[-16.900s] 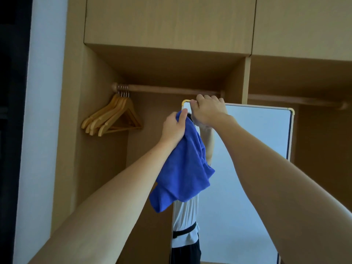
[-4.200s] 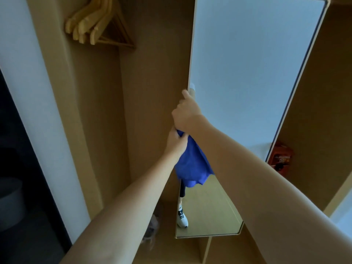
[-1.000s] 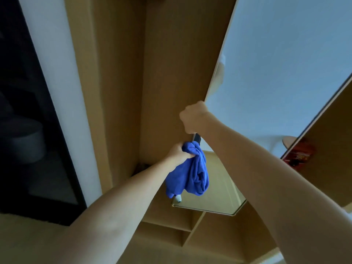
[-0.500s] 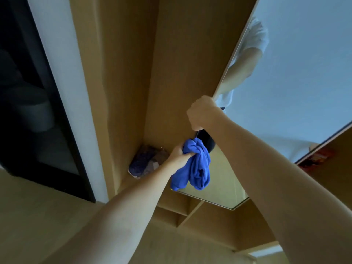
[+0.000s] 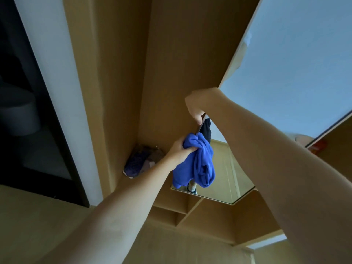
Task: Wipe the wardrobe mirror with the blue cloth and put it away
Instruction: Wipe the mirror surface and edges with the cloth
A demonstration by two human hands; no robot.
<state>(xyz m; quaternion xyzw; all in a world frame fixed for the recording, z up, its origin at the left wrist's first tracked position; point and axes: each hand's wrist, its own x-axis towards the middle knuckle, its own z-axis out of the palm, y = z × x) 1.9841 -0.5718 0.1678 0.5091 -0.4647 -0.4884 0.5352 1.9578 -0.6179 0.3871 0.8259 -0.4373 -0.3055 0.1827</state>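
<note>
Both hands up at the wardrobe mirror (image 5: 297,60): right hand (image 5: 195,105) curled round its left edge, left hand (image 5: 179,148) just below w/ fingers clenched on the bunched blue cloth (image 5: 198,164). Cloth hangs against the mirror's lower left edge, covering part of the glass. Crumpled purple bag (image 5: 142,161) sits far left on the wardrobe floor, near the cloth but apart.

Light wood wardrobe panels (image 5: 118,63); white wall strip (image 5: 55,73); dark doorway (image 5: 24,111) at left; wood floor (image 5: 38,225); open shelf compartments (image 5: 177,214) below.
</note>
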